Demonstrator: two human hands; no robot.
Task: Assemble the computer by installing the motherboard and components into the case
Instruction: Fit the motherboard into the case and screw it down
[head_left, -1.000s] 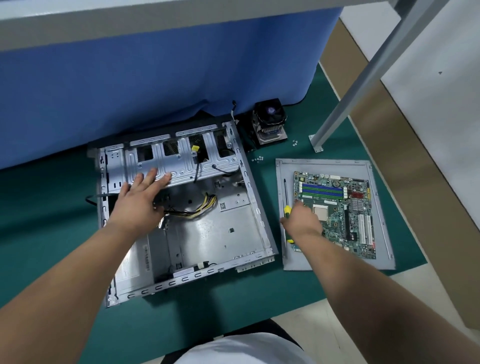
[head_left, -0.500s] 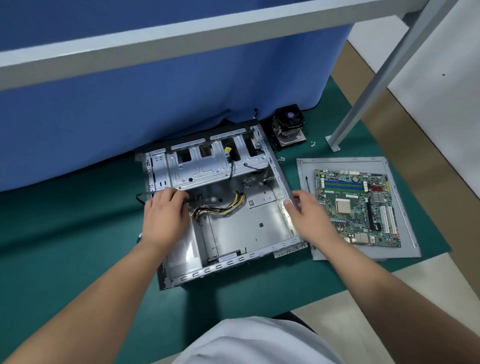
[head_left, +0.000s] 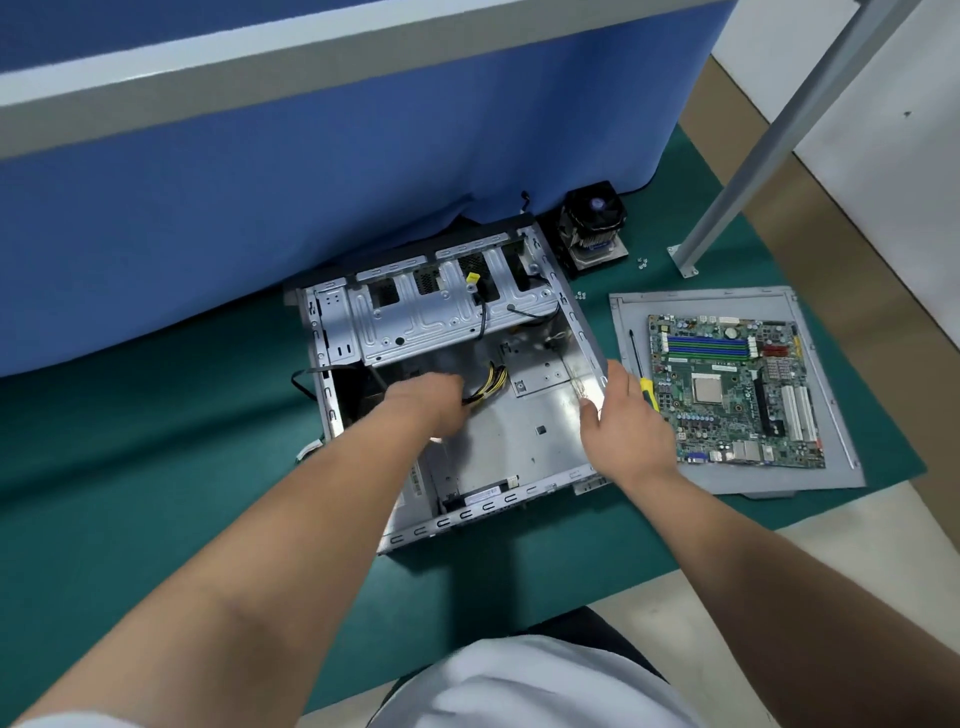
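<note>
Lying flat on a grey panel (head_left: 727, 480) just right of the open case (head_left: 540, 431), the motherboard (head_left: 727, 395) looks thin, stiff and easy to break, so hold it by its bare edges. Its long side runs left to right, plugs facing the person. The left hand (head_left: 431, 402) curls at the yellow wires (head_left: 491, 382), though I cannot tell if it grips them; the right hand (head_left: 623, 426) rests on the case wall, fingers nearly straight.

no text, brand or number can be read. the motherboard (head_left: 732, 395) carries fine white silkscreen print, too small to make out. a white label strip (head_left: 485, 493) on the floor of the computer case (head_left: 535, 431) near its front rail, and a sticker on the power supply (head_left: 413, 478) beside the left forearm, show only blurred marks.
</note>
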